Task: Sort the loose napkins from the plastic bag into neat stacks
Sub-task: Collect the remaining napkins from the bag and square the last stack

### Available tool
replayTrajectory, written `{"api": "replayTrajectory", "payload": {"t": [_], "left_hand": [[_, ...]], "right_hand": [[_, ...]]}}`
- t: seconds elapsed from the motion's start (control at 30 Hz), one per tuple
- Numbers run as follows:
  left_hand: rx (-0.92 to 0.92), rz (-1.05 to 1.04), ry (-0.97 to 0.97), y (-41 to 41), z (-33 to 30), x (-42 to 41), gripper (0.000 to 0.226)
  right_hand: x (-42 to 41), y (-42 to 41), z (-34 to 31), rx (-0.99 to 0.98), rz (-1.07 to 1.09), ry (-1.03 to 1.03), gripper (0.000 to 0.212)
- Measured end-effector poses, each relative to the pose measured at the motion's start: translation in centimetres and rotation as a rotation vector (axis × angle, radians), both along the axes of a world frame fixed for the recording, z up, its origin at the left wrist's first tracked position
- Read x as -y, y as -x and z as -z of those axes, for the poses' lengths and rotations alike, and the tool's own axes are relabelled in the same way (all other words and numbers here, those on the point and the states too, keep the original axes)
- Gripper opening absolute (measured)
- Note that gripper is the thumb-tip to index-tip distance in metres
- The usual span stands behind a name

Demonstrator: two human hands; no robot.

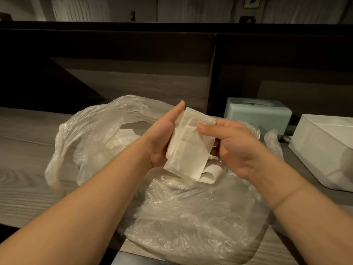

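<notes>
A bundle of white folded napkins (pixel 188 148) is held upright above the table between both hands. My left hand (pixel 163 136) cradles its left side, thumb straight up along the edge. My right hand (pixel 231 144) grips the right side, its thumb pressed on the top front napkin. Under the hands lies a crumpled clear plastic bag (pixel 191 211), spread over the wooden table (pixel 28 150). More loose napkins (pixel 122 140) show through the bag's open mouth at the left, and one curled napkin (pixel 210 175) lies just below the bundle.
A pale green tissue box (pixel 267 115) stands behind my right hand. A white rectangular bin (pixel 315 155) sits at the right edge. A dark wooden partition (pixel 133 79) rises behind the table. The table's front edge runs along the bottom left.
</notes>
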State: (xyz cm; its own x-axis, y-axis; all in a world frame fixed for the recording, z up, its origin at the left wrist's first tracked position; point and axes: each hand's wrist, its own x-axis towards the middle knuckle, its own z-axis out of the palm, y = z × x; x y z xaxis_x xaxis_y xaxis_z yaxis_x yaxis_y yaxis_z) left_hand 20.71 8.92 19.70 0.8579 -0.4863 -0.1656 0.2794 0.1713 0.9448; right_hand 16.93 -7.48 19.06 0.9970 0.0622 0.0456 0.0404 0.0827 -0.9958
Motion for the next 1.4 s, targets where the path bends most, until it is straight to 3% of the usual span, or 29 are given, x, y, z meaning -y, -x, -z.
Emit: {"api": "replayTrajectory", "payload": {"t": [0.13,0.43,0.53,0.67,0.87,1.1,1.3,1.4], "left_hand": [[-0.001,0.047,-0.021,0.3,-0.1,0.1,0.079],[-0.015,0.143,0.018,0.2,0.4,0.2,0.088],[-0.016,0.146,0.051,0.2,0.4,0.1,0.087],[-0.016,0.087,0.065,0.3,0.1,0.1,0.072],[-0.046,0.072,0.078,0.0,0.2,0.1,0.075],[-0.047,0.036,0.033,0.0,0.2,0.1,0.073],[-0.024,0.061,-0.039,-0.1,0.2,0.2,0.074],[-0.022,0.099,-0.064,-0.2,0.4,0.0,0.074]], "right_hand": [[-0.1,-0.1,0.1,-0.005,0.037,0.071,0.014],[-0.7,0.4,0.3,0.054,0.125,0.068,0.016],[-0.7,0.1,1.1,0.241,0.305,0.278,0.031],[-0.5,0.2,1.0,0.520,0.383,0.558,0.022],[-0.3,0.2,1.1,0.501,0.206,0.740,0.034],[-0.3,-0.1,1.1,0.449,0.195,0.498,0.014],[-0.4,0.5,0.5,0.327,0.083,0.460,0.028],[-0.2,0.6,0.3,0.268,0.025,0.376,0.012]]}}
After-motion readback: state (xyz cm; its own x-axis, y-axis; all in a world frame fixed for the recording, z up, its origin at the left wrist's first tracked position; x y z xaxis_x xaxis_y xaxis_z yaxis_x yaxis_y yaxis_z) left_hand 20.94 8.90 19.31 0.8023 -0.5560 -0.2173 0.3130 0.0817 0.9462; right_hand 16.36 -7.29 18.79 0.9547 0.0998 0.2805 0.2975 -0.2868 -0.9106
